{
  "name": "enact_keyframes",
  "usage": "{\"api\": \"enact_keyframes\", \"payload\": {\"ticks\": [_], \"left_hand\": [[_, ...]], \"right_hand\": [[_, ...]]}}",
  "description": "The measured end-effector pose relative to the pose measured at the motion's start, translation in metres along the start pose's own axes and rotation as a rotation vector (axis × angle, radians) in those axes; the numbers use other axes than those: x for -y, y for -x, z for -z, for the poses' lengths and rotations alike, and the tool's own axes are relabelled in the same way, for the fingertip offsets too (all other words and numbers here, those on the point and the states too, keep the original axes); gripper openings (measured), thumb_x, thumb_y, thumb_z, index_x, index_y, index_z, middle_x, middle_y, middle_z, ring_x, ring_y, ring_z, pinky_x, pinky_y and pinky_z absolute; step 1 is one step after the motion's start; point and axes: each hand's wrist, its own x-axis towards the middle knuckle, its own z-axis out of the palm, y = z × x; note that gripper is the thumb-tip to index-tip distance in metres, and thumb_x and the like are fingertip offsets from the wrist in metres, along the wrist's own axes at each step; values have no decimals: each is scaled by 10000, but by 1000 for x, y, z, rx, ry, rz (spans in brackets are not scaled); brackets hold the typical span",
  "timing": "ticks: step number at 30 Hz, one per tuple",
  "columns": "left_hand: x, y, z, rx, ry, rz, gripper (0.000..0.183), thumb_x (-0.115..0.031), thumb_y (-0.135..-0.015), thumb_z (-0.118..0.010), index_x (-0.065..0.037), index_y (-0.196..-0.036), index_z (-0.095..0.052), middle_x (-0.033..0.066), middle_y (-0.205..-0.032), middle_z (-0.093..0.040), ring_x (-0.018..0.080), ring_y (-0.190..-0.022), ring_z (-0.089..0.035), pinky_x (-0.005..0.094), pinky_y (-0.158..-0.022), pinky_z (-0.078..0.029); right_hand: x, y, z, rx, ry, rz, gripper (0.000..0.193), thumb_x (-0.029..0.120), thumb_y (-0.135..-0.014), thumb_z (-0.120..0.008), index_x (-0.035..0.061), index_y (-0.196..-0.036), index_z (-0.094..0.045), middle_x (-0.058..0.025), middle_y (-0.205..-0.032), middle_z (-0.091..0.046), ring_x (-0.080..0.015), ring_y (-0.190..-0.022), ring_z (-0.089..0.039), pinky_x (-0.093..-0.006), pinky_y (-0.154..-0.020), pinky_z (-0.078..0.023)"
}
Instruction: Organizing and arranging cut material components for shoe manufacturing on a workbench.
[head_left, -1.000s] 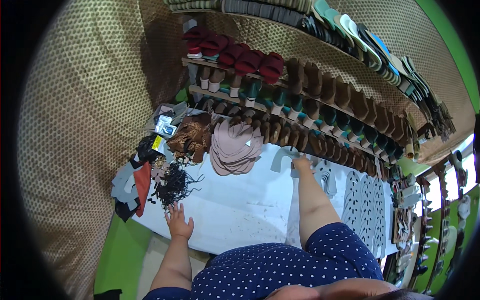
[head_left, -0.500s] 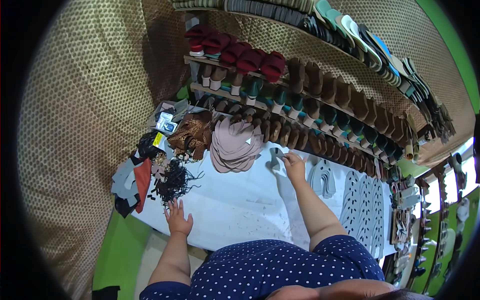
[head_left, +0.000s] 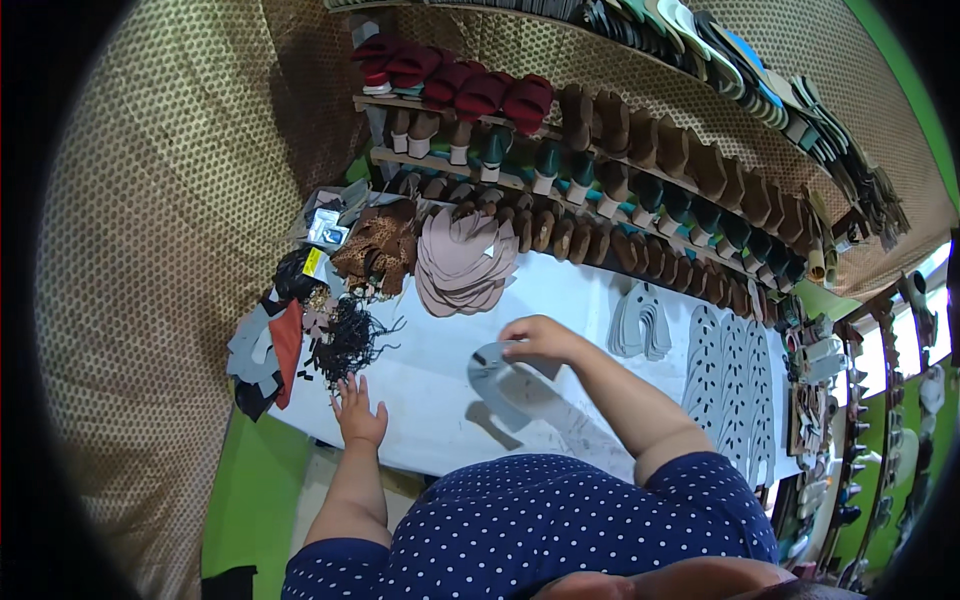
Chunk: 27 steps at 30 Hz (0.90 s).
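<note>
On my feed, clockwise from view centre: left hand (head_left: 359,415) spread near eight o'clock beside black strips (head_left: 348,338), perhaps for balance; grey curved piece (head_left: 494,386) at six, edge-pinched by right hand (head_left: 543,338), apparently leaving its face clear; grey stack (head_left: 636,328) at three.

My hands (head_left: 540,338): two. Grey curved piece (head_left: 499,393), held by me: one. Mauve stack (head_left: 463,265): one. Grey U-shaped stack (head_left: 629,325): one. Perforated grey rows (head_left: 733,380): three. Black tangle (head_left: 347,338): one. Orange-red piece (head_left: 287,362): one. Dark red slippers (head_left: 485,92): at least five.
</note>
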Motion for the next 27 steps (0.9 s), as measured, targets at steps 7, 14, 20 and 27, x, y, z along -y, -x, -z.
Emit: {"api": "enact_keyframes", "payload": {"ticks": [7, 14, 20, 27], "left_hand": [[-3, 1, 2, 2, 29, 10, 755, -338, -865, -635, -102, -1537, -385, 145, -1652, -251, 363, -1528, -197, 562, -1225, -103], [1, 4, 4, 35, 47, 18, 752, -391, -880, -610, -117, -1543, -383, 133, -1660, -234, 343, -1538, -168, 564, -1229, -79], [8, 5, -4, 4, 51, -2, 752, -377, -884, -612, -118, -1548, -370, 129, -1652, -262, 358, -1533, -184, 590, -1217, -91], [8, 0, -6, 43, 18, -127, 670, -354, -913, -559, -129, -1526, -409, 103, -1619, -345, 331, -1523, -229, 638, -1200, -68]], "right_hand": [[-46, -66, -132, -304, 539, -43, 608, 347, -900, -669, 87, -1429, -520, -155, -1480, -516, -378, -1425, -402, -640, -1176, -210], [-45, -41, -203, -196, 814, -34, 839, 530, -929, -556, 93, -1583, -263, -192, -1644, -227, -382, -1527, -185, -612, -1207, -127], [-41, -41, -205, -140, 867, -85, 835, 556, -942, -524, 134, -1600, -231, -145, -1666, -187, -343, -1544, -141, -605, -1215, -84], [-55, -40, -205, -223, 807, -43, 768, 474, -942, -538, 112, -1575, -296, -120, -1648, -261, -330, -1541, -161, -603, -1219, -79]]}}
